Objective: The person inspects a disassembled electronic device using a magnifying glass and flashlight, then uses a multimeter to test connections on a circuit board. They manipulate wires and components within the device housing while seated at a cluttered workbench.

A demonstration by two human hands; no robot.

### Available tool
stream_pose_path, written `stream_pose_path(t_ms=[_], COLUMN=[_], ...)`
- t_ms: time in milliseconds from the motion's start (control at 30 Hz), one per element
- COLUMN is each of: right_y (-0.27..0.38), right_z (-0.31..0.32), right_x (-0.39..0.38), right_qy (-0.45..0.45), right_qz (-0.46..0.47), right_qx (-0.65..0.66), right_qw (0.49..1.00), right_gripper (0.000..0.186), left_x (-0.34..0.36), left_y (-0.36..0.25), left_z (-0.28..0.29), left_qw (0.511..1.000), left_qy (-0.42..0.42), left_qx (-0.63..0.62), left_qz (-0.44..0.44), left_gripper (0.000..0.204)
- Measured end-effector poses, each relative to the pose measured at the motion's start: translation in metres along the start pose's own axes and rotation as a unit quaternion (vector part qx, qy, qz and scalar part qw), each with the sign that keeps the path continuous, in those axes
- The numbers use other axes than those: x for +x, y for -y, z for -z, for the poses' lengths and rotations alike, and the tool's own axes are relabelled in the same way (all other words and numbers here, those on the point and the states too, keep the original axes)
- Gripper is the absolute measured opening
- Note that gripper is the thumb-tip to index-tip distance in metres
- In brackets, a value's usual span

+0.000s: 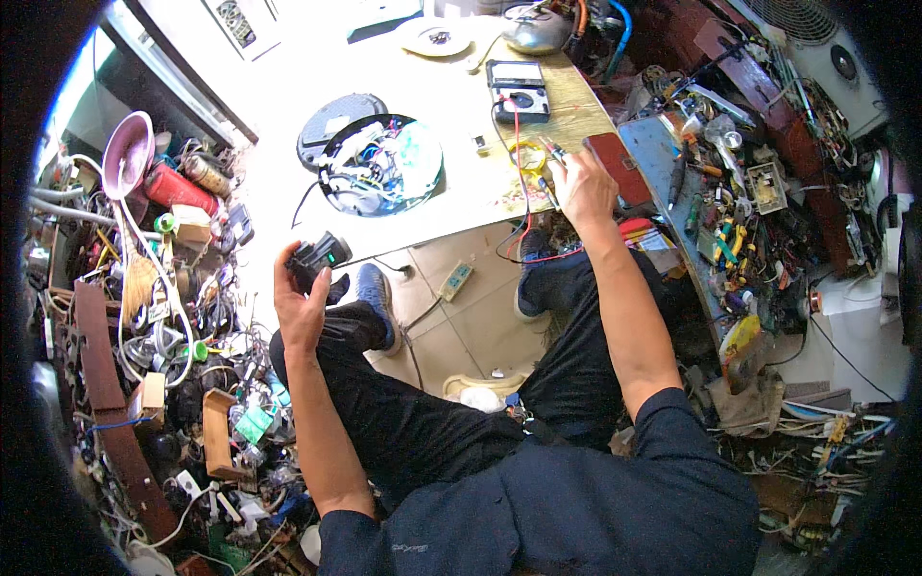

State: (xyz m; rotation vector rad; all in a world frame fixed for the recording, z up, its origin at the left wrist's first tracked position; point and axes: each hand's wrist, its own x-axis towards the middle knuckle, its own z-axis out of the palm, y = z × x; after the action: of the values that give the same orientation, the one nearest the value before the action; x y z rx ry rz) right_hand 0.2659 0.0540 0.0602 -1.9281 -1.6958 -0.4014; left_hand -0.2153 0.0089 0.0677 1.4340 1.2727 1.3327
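My left hand (300,305) holds a small black battery-like block with a green end (320,255) up over my left knee. My right hand (580,184) grips two thin meter probes (549,165) at the table's near edge; their red and black leads (520,158) run back to a dark multimeter (517,89) on the table. An opened round appliance with white wiring inside (382,165) lies on the table between my hands, its dark round cover (336,120) just behind it.
A white plate (435,37) sits far back on the table (461,206). Piles of scrap electronics, wires and a pink funnel (127,154) fill the left. A cluttered tool bench (730,202) runs along the right. A power strip (455,279) lies on the tiled floor.
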Motion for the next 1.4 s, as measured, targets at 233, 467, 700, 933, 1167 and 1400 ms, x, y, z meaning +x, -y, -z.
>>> stream_pose_path(t_ms=[233,467,700,933,1167,1400], right_y=[-0.026,-0.025,-0.063,-0.038,-0.018,-0.018], right_z=[0.002,0.003,-0.019,-0.028,-0.073,-0.083], right_x=[0.014,0.032,0.05,0.138,0.191,0.209], right_qy=[0.184,0.281,0.167,0.128,0.222,0.329], right_qz=[0.059,0.11,-0.011,0.01,0.224,0.249], right_qx=[-0.133,-0.177,-0.003,0.176,0.112,0.026], right_qw=[0.972,0.937,0.986,0.976,0.942,0.91], right_gripper=[0.018,0.032,0.06,0.03,0.019,0.025], left_x=[0.004,0.006,0.006,0.012,0.018,0.021], left_y=[-0.006,-0.003,-0.005,-0.004,-0.011,-0.014], left_z=[-0.011,-0.021,-0.03,-0.039,-0.041,-0.036], left_qw=[0.999,0.999,0.999,0.999,0.998,0.998], left_qy=[0.024,0.03,0.028,0.051,0.061,0.058], left_qx=[0.026,0.019,0.024,-0.002,-0.007,0.008], left_qz=[0.015,0.009,0.013,0.01,0.0,0.029], left_gripper=[0.063,0.065,0.067,0.067,0.068,0.067])
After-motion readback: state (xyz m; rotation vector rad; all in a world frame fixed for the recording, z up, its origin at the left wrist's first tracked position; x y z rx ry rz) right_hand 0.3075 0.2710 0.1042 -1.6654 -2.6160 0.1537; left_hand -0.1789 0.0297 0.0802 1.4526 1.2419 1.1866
